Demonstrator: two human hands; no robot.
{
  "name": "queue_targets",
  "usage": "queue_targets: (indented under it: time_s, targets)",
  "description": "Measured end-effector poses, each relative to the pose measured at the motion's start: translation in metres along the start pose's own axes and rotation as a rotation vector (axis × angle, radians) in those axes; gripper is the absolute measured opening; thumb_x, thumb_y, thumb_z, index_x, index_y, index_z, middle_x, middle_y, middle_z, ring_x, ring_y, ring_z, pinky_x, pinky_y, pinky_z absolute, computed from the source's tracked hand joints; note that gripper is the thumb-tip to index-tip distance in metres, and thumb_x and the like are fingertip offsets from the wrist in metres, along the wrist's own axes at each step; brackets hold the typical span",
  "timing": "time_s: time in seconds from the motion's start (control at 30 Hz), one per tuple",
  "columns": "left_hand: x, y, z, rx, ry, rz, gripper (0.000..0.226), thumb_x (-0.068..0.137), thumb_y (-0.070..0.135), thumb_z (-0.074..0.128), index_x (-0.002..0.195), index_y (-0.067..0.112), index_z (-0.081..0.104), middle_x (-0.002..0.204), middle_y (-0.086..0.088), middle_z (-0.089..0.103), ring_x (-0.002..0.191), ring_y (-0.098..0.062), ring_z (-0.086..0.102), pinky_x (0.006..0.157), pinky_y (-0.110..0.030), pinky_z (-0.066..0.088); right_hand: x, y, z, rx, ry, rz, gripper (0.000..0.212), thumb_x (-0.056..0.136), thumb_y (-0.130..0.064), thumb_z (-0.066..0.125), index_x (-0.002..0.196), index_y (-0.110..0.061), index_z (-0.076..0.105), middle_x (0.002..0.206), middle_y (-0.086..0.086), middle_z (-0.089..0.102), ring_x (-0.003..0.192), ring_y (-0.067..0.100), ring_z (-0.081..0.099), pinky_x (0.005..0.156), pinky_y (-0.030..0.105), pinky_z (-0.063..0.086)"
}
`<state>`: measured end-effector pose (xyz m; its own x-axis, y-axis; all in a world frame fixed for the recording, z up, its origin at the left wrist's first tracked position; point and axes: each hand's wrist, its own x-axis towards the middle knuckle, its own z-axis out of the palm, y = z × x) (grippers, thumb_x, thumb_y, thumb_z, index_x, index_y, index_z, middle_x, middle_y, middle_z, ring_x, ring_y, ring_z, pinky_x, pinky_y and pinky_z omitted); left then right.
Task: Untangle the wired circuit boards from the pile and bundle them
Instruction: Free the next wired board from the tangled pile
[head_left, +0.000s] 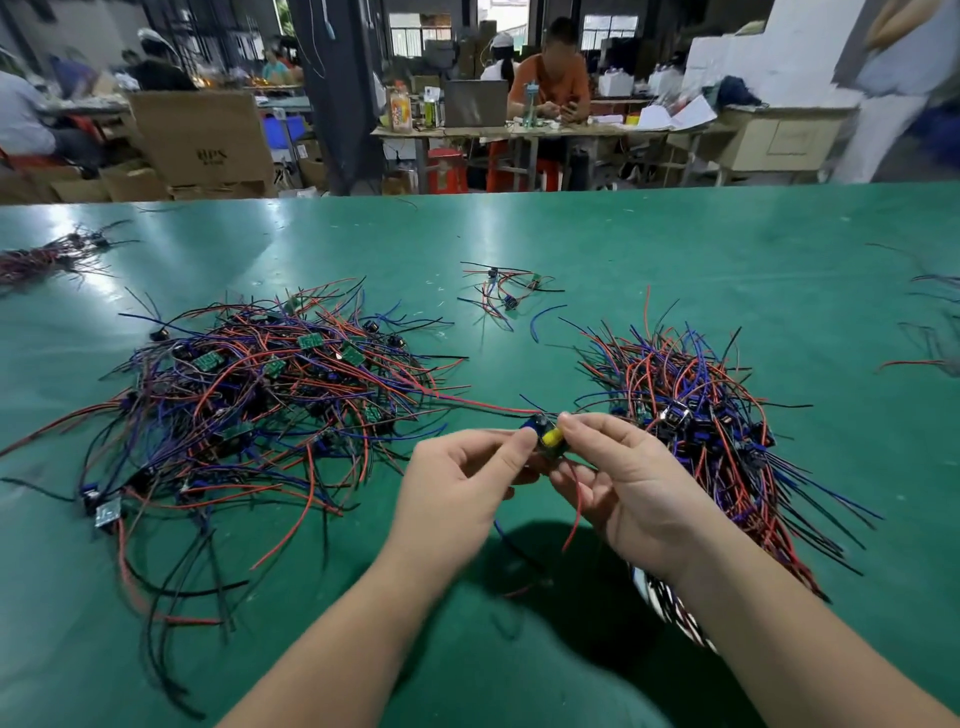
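A big tangled pile (260, 395) of small green circuit boards with red, blue and black wires lies at the left of the green table (623, 249). A second heap (701, 415), its wires lying more in line, is at the right. Above the table's near middle, my left hand (457, 493) and my right hand (623, 483) both pinch one small wired circuit board (548, 439) with a yellow part. A red wire runs from it back to the left pile, and other wires hang below my hands.
A small cluster of three wired boards (506, 291) lies farther back in the middle. More wire bunches sit at the far left (47, 254) and right edge (935, 332). Beyond the table, people work at desks among cardboard boxes (202, 140).
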<state>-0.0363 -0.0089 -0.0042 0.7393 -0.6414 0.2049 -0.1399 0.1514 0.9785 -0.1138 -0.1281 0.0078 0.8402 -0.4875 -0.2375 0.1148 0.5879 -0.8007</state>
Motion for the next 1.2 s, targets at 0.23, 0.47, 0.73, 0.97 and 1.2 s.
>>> queue_targets:
  time_s: [0.23, 0.47, 0.73, 0.97, 1.2]
  targets:
    - [0.005, 0.002, -0.005, -0.059, 0.047, -0.023, 0.017, 0.078, 0.026, 0.067, 0.075, 0.010, 0.072, 0.068, -0.002, 0.073, 0.061, -0.008, 0.068, 0.056, -0.011, 0.047, -0.003, -0.001, -0.001, -0.085, -0.078, -0.060, 0.024, 0.059, -0.009, 0.072, 0.081, -0.003, 0.065, 0.074, 0.011, 0.068, 0.057, 0.018, 0.065, 0.050, 0.020, 0.054]
    - [0.016, -0.015, -0.032, 0.587, 0.228, 0.125, 0.020, 0.088, 0.030, 0.065, 0.073, 0.017, 0.071, 0.062, 0.007, 0.066, 0.056, -0.002, 0.056, 0.060, -0.023, 0.044, 0.001, -0.044, 0.007, -0.540, -0.050, -0.394, 0.024, 0.057, -0.014, 0.080, 0.076, -0.006, 0.068, 0.064, 0.012, 0.069, 0.056, 0.020, 0.065, 0.050, 0.020, 0.052]
    - [0.018, -0.012, -0.045, 0.757, 0.276, 0.178, 0.012, 0.086, 0.023, 0.064, 0.076, 0.020, 0.070, 0.072, 0.013, 0.067, 0.059, 0.006, 0.053, 0.059, -0.004, 0.035, 0.115, -0.120, 0.044, -1.205, 0.272, -0.642, 0.041, 0.086, -0.040, 0.064, 0.120, -0.018, 0.059, 0.116, 0.010, 0.064, 0.101, 0.023, 0.062, 0.090, 0.044, 0.052]
    - [0.018, -0.015, -0.044, 0.911, 0.189, 0.101, 0.023, 0.087, 0.019, 0.056, 0.108, 0.020, 0.067, 0.105, 0.004, 0.069, 0.100, -0.017, 0.058, 0.089, -0.033, 0.045, 0.088, -0.083, 0.053, -1.309, 0.130, -0.744, 0.037, 0.093, -0.035, 0.054, 0.129, -0.025, 0.052, 0.135, -0.002, 0.051, 0.123, 0.014, 0.047, 0.102, 0.030, 0.036]
    - [0.020, -0.028, -0.049, 1.388, 0.044, -0.107, 0.035, 0.092, 0.019, 0.045, 0.124, 0.026, 0.055, 0.128, 0.004, 0.052, 0.118, -0.021, 0.047, 0.095, -0.035, 0.037, 0.024, -0.023, 0.016, -1.227, 0.030, -0.566, 0.018, 0.083, -0.010, 0.064, 0.081, -0.027, 0.069, 0.074, -0.007, 0.070, 0.071, 0.015, 0.065, 0.069, 0.028, 0.051]
